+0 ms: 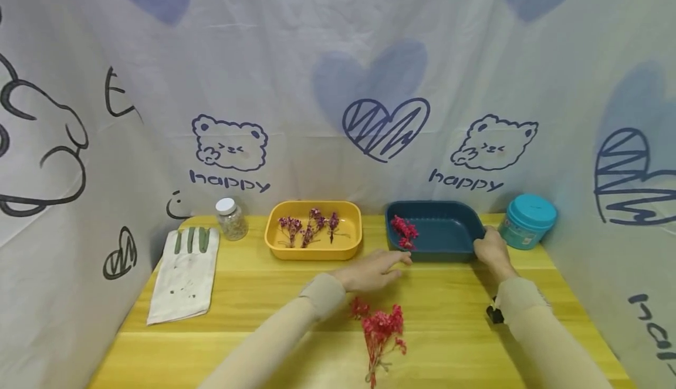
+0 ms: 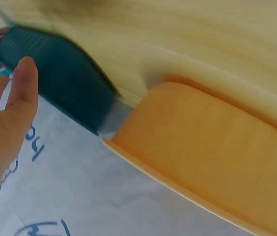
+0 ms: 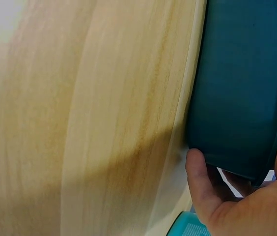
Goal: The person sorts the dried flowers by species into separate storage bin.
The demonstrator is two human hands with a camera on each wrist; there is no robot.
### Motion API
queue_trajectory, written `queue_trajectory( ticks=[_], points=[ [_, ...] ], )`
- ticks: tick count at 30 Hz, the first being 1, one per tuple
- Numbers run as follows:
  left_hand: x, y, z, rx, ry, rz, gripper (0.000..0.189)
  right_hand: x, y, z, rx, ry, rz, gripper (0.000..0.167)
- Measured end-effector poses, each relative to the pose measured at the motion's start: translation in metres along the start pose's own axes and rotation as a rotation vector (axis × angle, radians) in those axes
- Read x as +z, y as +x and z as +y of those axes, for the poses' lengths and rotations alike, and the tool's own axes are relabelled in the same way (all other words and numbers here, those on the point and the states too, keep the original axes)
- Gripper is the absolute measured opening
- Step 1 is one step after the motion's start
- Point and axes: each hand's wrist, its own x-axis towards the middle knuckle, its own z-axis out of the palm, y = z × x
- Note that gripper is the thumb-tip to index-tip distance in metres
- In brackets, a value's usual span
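A dark blue tray (image 1: 443, 230) stands against the back cloth with a small bunch of red dried flowers (image 1: 405, 232) at its left end. My right hand (image 1: 493, 250) grips this tray's right end; in the right wrist view its fingers (image 3: 201, 184) bend around the end wall. In front of the tray's left corner, my left hand (image 1: 369, 270) is held over the table with fingers extended and nothing in them. Closer to me lies a larger bunch of red dried flowers (image 1: 381, 333), with a small red cluster (image 1: 360, 307) beside it.
A yellow tray (image 1: 314, 254) to the left holds several purple dried bunches (image 1: 311, 230). A white-capped jar (image 1: 232, 220) and a white cloth (image 1: 182, 283) with green strips are farther left. The turquoise tub (image 1: 528, 222) stands right of my right hand. Printed cloth (image 1: 306, 160) encloses the table.
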Motion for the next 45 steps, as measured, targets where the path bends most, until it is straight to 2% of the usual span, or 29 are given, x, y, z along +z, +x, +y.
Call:
queue_trajectory(
  ticks=[6,14,16,19,24,30,35,42,45],
  points=[
    [0.002,0.022,0.004,0.012,0.074,-0.008,0.043,0.002,0.003,0.001,-0.01,-0.01,0.041,0.065],
    [0.003,0.051,0.008,-0.075,0.049,-0.053,0.045,0.003,0.001,0.002,-0.019,0.014,0.029,0.066],
    [0.004,0.054,0.008,-0.072,0.035,-0.04,0.048,0.003,0.002,0.002,-0.016,0.01,0.03,0.066],
    [0.004,0.054,0.006,-0.043,0.018,0.021,0.052,0.003,0.002,0.002,-0.012,0.012,0.033,0.066],
    [-0.007,0.04,0.001,-0.011,-0.011,0.119,0.048,0.002,0.001,0.001,-0.005,0.013,0.028,0.066],
    [-0.025,0.01,-0.003,-0.042,-0.06,0.122,0.039,-0.001,0.001,0.0,-0.003,0.014,0.008,0.067],
    [-0.028,-0.021,-0.005,-0.034,-0.111,0.046,0.054,-0.003,0.001,-0.001,-0.018,0.005,0.024,0.066],
    [-0.014,-0.06,-0.003,-0.055,-0.222,-0.138,0.075,0.0,-0.001,-0.001,-0.017,0.001,0.008,0.066],
    [-0.007,-0.071,-0.002,-0.067,-0.181,-0.167,0.078,0.001,-0.002,-0.001,-0.016,0.012,0.005,0.067]
  ],
)
